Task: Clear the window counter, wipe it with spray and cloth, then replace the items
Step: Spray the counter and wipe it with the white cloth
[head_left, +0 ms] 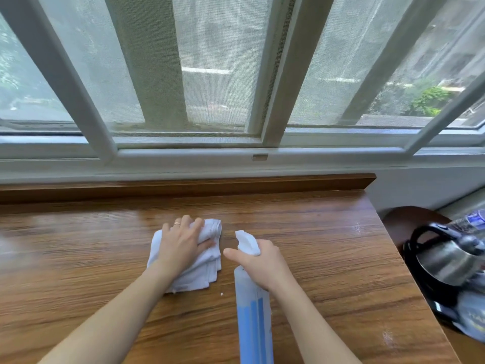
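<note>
We note the white cloth (199,261) lying folded on the wooden counter (328,258), near the middle of the surface and well short of the raised back ledge. The left hand (181,245) lies flat on top of it, fingers spread and nearly straight, pressing the cloth down; a ring shows on one finger. Just to the right, apart from the cloth, the right hand (258,264) grasps the neck of the spray bottle (253,311), fingers curled round it below the white nozzle head, thumb stretched leftward. The nozzle points away from us toward the window; the bottle's clear body holds blue liquid and slants back toward the bottom edge of the view. Past the counter's right end we record a steel kettle (451,258) with a black handle, beside blurred packaging we cannot identify. The window frame (189,151) runs behind the counter.
</note>
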Demonstrator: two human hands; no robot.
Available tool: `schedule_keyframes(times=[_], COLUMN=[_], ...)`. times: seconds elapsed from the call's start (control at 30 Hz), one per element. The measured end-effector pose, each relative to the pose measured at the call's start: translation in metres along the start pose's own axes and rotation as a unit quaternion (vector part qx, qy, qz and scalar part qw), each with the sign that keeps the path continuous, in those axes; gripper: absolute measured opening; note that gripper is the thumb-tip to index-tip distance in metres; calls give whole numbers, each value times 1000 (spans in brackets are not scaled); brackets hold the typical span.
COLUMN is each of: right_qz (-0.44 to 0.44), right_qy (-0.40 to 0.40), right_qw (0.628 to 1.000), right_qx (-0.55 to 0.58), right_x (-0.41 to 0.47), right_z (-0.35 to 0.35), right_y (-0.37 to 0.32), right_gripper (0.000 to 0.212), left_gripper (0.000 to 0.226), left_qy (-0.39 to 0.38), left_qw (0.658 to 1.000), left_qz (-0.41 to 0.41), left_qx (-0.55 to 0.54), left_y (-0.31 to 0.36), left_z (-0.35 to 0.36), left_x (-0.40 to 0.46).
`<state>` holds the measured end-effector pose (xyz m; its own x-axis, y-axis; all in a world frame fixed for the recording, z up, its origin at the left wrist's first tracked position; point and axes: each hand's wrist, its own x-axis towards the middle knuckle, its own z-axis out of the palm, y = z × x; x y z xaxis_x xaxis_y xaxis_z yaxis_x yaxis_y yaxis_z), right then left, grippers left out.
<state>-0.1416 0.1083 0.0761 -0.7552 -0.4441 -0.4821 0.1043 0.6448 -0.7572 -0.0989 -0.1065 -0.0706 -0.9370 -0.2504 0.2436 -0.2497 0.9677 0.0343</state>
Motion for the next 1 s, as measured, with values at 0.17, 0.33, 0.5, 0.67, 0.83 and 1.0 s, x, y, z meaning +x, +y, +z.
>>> schedule_keyframes(times=[0.17, 0.33, 0.5, 0.67, 0.83, 1.0], right_qz=[16, 44, 47, 29, 14, -1], right_qy=[3, 8, 16, 9, 0, -6], right_qw=[1000, 999, 999, 999, 1000, 1000], right_qx=[7, 18, 14, 14, 0, -14], right_x=[-5, -13, -22, -35, -51, -65], right_z=[-3, -10, -19, -24, -32, -39], right_y=[10, 23, 31, 35, 45, 54], right_gripper=[40, 43, 43, 38, 37, 38], left_gripper=[57, 56, 54, 56, 58, 60], left_qy=[-34, -96, -102, -83, -35, -21], left_qw=[999, 993, 993, 996, 999, 998], left_qz=[-37, -65, -50, -15, -30, -64], left_qx=[18, 15, 20, 15, 5, 6], left_y=[-6, -4, 5, 14, 22, 30], left_z=[1, -5, -13, -15, -16, -16], left_x=[43, 61, 43, 4, -39, -68])
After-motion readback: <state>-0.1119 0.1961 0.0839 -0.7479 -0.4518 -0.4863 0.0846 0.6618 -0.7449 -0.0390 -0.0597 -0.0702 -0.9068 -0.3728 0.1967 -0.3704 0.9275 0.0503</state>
